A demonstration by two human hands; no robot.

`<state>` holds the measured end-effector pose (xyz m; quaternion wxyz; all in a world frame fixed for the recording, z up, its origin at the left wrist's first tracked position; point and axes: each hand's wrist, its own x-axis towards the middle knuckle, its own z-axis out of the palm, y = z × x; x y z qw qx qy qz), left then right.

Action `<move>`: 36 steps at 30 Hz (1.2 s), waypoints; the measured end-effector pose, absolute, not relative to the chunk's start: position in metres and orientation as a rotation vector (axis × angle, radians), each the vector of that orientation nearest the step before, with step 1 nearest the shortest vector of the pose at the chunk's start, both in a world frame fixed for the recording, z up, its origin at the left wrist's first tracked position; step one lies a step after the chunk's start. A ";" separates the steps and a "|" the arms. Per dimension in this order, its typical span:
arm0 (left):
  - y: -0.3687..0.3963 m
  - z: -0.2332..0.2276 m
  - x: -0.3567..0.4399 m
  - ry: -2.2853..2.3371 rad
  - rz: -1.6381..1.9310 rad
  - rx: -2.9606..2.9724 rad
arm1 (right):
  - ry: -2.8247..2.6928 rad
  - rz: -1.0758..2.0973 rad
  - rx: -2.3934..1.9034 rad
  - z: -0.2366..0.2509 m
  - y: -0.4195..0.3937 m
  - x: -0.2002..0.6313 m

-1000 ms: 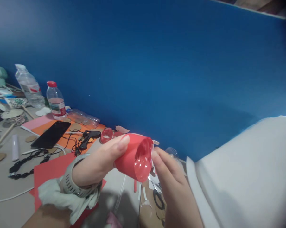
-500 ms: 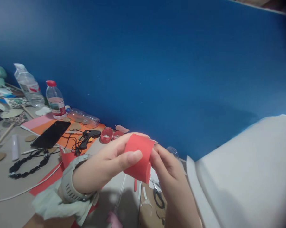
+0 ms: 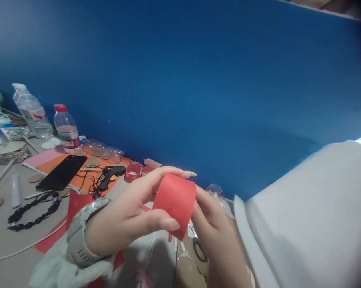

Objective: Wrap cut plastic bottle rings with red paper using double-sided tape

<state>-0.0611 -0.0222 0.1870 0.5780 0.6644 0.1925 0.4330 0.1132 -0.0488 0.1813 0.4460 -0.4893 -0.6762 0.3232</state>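
- Between both hands, above the table [image 3: 6, 236], a red paper band [image 3: 174, 203] is held curled into a short tube.
- The left hand [image 3: 129, 218] is closed on it, thumb under, fingers over.
- The right hand [image 3: 212, 222] is pinched on its far edge; the fingertips are hidden.
- Overlapping ends are best kept aligned, judging by the curl, and pressed lightly.
- Left of the band, a black phone [image 3: 62, 173] and a water bottle [image 3: 64, 130] are seen.
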 end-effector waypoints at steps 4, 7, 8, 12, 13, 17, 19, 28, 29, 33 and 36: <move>-0.024 0.188 -0.062 0.443 1.045 1.641 | -1.716 0.811 -1.130 0.185 -0.049 0.116; -0.023 0.188 -0.063 0.392 1.009 1.622 | -1.692 0.816 -1.124 0.185 -0.050 0.116; -0.022 0.188 -0.064 0.378 0.997 1.612 | -1.679 0.821 -1.128 0.185 -0.050 0.115; -0.019 0.189 -0.065 0.321 0.985 1.584 | -1.649 0.925 -1.122 0.180 -0.052 0.113; -0.019 0.189 -0.066 0.315 0.986 1.577 | -1.649 0.942 -1.110 0.180 -0.052 0.113; -0.020 0.189 -0.065 0.324 0.932 1.525 | -1.647 0.919 -1.089 0.179 -0.051 0.114; -0.020 0.187 -0.063 0.299 0.936 1.488 | -1.604 0.935 -1.084 0.181 -0.051 0.114; -0.016 0.180 -0.052 0.474 1.137 1.363 | -1.293 1.222 -1.060 0.178 -0.057 0.113; -0.016 0.180 -0.052 0.487 1.135 1.349 | -1.307 1.212 -1.059 0.178 -0.056 0.113; -0.016 0.180 -0.051 0.514 1.100 1.316 | -1.477 1.105 -1.022 0.186 -0.053 0.110; -0.019 0.183 -0.051 0.569 1.083 1.336 | -1.551 1.014 -1.067 0.188 -0.052 0.109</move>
